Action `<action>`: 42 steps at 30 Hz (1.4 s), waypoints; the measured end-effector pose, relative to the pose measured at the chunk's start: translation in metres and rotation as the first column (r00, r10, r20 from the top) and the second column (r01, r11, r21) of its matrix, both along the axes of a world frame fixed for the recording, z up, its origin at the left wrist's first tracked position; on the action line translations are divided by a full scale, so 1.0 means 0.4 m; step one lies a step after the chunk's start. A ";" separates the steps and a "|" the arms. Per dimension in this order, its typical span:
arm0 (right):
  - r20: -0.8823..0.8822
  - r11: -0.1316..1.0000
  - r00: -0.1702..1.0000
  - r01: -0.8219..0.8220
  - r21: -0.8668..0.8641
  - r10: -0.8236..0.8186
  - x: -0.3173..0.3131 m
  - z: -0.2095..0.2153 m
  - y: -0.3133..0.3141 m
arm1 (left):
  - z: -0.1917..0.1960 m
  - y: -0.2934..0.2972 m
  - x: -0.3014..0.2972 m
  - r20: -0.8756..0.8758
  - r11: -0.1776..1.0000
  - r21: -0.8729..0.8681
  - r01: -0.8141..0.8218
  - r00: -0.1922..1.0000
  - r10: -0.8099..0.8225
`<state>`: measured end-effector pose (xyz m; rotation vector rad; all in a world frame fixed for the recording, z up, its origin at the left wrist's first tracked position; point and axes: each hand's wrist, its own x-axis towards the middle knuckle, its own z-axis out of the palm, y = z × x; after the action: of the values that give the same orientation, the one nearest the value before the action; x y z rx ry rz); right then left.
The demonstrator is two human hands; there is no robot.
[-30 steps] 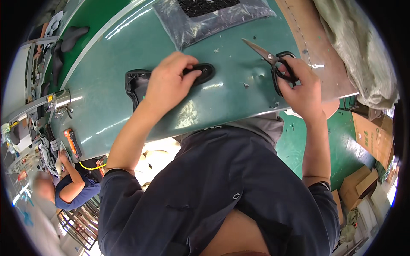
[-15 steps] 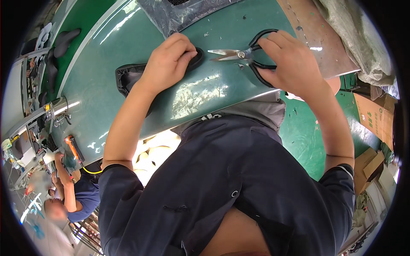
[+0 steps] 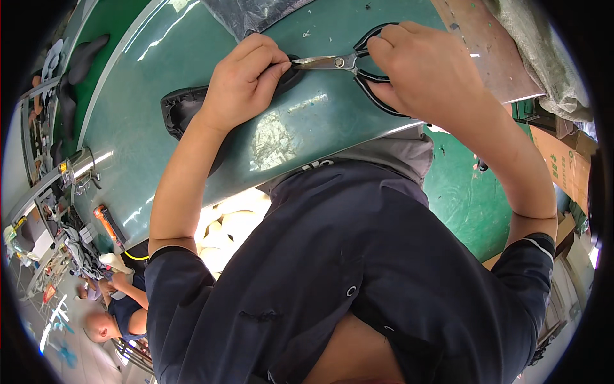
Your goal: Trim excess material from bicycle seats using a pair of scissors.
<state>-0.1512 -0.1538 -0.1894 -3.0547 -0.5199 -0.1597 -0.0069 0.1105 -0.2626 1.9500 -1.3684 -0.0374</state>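
A black shoe upper (image 3: 182, 110) lies on the green tabletop (image 3: 211, 64). My left hand (image 3: 243, 83) is closed on its right part, thumb and fingertips pinching its edge and hiding much of its middle. In my right hand (image 3: 428, 73) are black-handled scissors (image 3: 339, 62), with fingers and thumb through the loops. Their blades point left and are nearly closed. The tips reach the edge of the shoe upper beside my left fingertips; whether a thread or a bit of material lies between them is too small to tell.
A grey plastic sheet (image 3: 249, 16) lies at the far side of the table. To the right are a brown board (image 3: 473, 38), a pale woven sack (image 3: 543, 45) and a cardboard box (image 3: 563, 160). An orange-handled tool (image 3: 105, 221) sits at the left edge. Another person (image 3: 125, 313) works at lower left.
The scissors have moved left to the shoe upper beside my left fingertips, and their blades have closed from partly open. My left hand still pinches the shoe upper.
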 end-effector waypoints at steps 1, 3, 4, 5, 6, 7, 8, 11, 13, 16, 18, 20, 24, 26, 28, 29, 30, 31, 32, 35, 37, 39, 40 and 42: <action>-0.010 1.000 1.000 0.010 -0.013 -0.010 0.003 0.002 0.005 | -0.001 0.000 0.000 0.004 1.000 -0.009 -0.002 1.000 0.002; -0.020 1.000 1.000 0.017 -0.025 -0.018 0.006 0.009 0.017 | -0.003 0.000 0.001 0.006 1.000 -0.017 -0.006 1.000 0.006; -0.037 0.999 0.999 0.029 -0.033 -0.030 0.004 0.016 0.024 | -0.005 0.001 0.001 0.010 1.000 -0.020 -0.004 1.000 0.004; -0.053 0.998 0.998 0.040 -0.042 -0.042 0.006 0.021 0.030 | -0.006 0.002 0.001 0.014 1.000 -0.023 -0.002 1.000 0.003; -0.055 0.998 0.998 0.038 -0.040 -0.041 0.010 0.027 0.032 | -0.006 0.004 0.000 0.012 1.000 -0.021 -0.004 1.000 0.004; -0.068 0.998 0.997 0.025 -0.056 -0.029 0.014 0.035 0.032 | -0.006 0.004 0.000 0.001 1.000 -0.023 -0.009 1.000 0.009; -0.082 0.997 0.997 0.011 -0.072 -0.017 0.016 0.041 0.034 | -0.006 0.004 0.000 -0.010 1.000 -0.025 -0.015 1.000 0.014; -0.125 0.994 0.991 0.029 -0.105 -0.042 0.015 0.046 0.040 | -0.008 0.001 0.000 -0.025 0.999 -0.022 -0.025 0.999 0.024; -0.150 0.994 0.988 0.030 -0.107 -0.046 0.011 0.040 0.039 | -0.009 0.001 -0.002 -0.029 0.999 -0.020 -0.031 0.999 0.031; -0.157 0.996 0.987 0.029 -0.085 -0.042 0.001 0.023 0.036 | -0.011 0.006 -0.001 -0.052 0.999 -0.021 -0.042 0.998 0.041; -0.141 0.998 0.989 0.028 -0.060 -0.036 -0.004 0.012 0.024 | -0.012 0.005 0.002 -0.073 0.999 -0.022 -0.044 0.996 0.043; -0.088 0.999 0.996 0.030 -0.024 -0.032 -0.006 0.003 0.007 | -0.008 0.000 0.008 -0.121 0.999 0.005 -0.049 0.991 0.049; -0.046 0.998 0.997 0.056 -0.003 -0.057 -0.019 0.022 -0.009 | 0.005 0.002 0.010 -0.128 0.998 0.044 -0.035 0.991 0.041; -0.017 0.998 0.997 0.069 0.005 -0.069 -0.025 0.033 -0.026 | 0.016 0.003 -0.001 -0.170 0.994 0.084 -0.063 0.983 0.076; -0.030 0.995 0.994 0.102 0.008 -0.102 -0.034 0.037 -0.040 | 0.035 0.000 -0.007 -0.150 0.995 0.090 -0.031 0.988 0.044; -0.043 0.991 0.990 0.133 0.010 -0.132 -0.038 0.038 -0.045 | 0.041 -0.003 -0.006 -0.131 0.995 0.096 -0.003 0.991 0.015; -0.043 0.990 0.990 0.137 0.011 -0.137 -0.041 0.036 -0.047 | 0.040 -0.002 0.000 -0.131 0.995 0.096 0.002 0.991 0.011; -0.055 0.990 0.989 0.139 0.008 -0.139 -0.045 0.031 -0.046 | 0.041 0.002 0.006 0.054 0.992 0.113 0.064 0.996 -0.070; -0.067 0.990 0.988 0.141 0.006 -0.140 -0.049 0.026 -0.046 | 0.042 0.002 0.008 0.235 0.983 0.141 0.121 0.960 -0.152; -0.069 0.996 0.995 0.081 0.041 -0.078 -0.050 0.001 -0.055 | 0.076 -0.004 -0.013 0.405 0.944 0.319 0.089 0.887 -0.220; -0.046 0.996 0.996 0.076 0.048 -0.074 -0.048 -0.006 -0.051 | 0.079 -0.013 -0.024 0.428 0.934 0.348 0.077 0.874 -0.232; -0.021 0.996 0.998 0.068 0.056 -0.066 -0.042 -0.008 -0.044 | 0.063 -0.011 -0.023 0.452 0.924 0.378 0.061 0.859 -0.241; -0.012 0.997 0.999 0.054 0.062 -0.053 -0.035 -0.004 -0.040 | 0.035 -0.003 -0.013 0.415 0.964 0.259 0.054 0.896 -0.161; -0.007 0.997 0.999 0.047 0.067 -0.047 -0.020 -0.001 -0.036 | 0.002 0.009 0.000 0.363 0.990 0.136 0.044 0.927 -0.091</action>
<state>-0.1594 -0.1683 -0.1896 -3.0024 -0.4332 -0.1662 -0.0068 0.1142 -0.2618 2.0863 -1.7123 0.2268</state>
